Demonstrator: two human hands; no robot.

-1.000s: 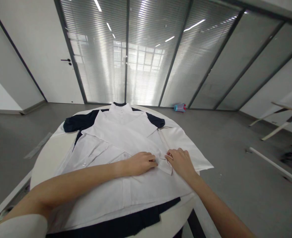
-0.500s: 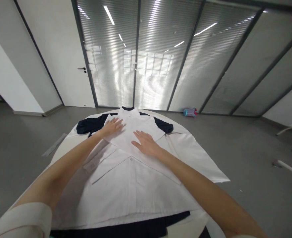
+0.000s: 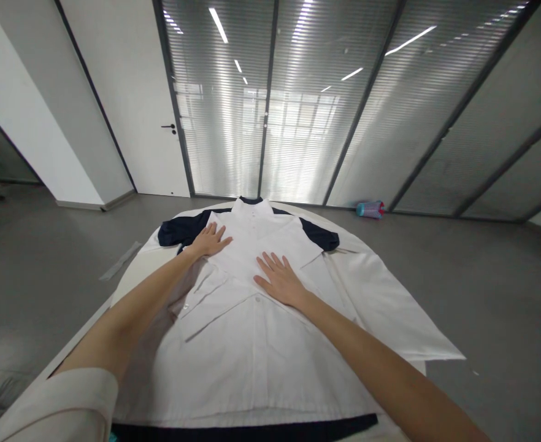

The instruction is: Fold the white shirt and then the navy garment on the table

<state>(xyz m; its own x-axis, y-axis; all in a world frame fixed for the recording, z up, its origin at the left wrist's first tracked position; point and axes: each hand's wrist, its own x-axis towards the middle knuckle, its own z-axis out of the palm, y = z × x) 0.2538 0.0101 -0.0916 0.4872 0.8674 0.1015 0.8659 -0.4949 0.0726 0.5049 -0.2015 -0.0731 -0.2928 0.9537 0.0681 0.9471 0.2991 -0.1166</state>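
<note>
A white button-front shirt [image 3: 219, 368] lies spread face up, its collar at the far end and its hem toward me. My left hand [image 3: 209, 240] rests on the chest at the left, palm down with fingers spread. Flat on the middle of the chest is my right hand [image 3: 280, 279], its fingers also apart. Neither hand grips the cloth. Dark navy short sleeves [image 3: 183, 230] stick out from under the shirt on both sides, and dark cloth [image 3: 252, 433] shows below the hem. The right long white sleeve [image 3: 399, 313] fans outward.
The shirt covers most of a pale table [image 3: 130, 276] with a rounded far end. Beyond it stand glass partitions with blinds [image 3: 224, 141] and a white door [image 3: 146, 104]. A blue and pink bundle [image 3: 370, 209] lies on the grey floor by the glass.
The whole view has shifted, so everything sits a little farther right. My right hand is slightly lower on the shirt with its fingers more spread. My left hand stays on the chest.
</note>
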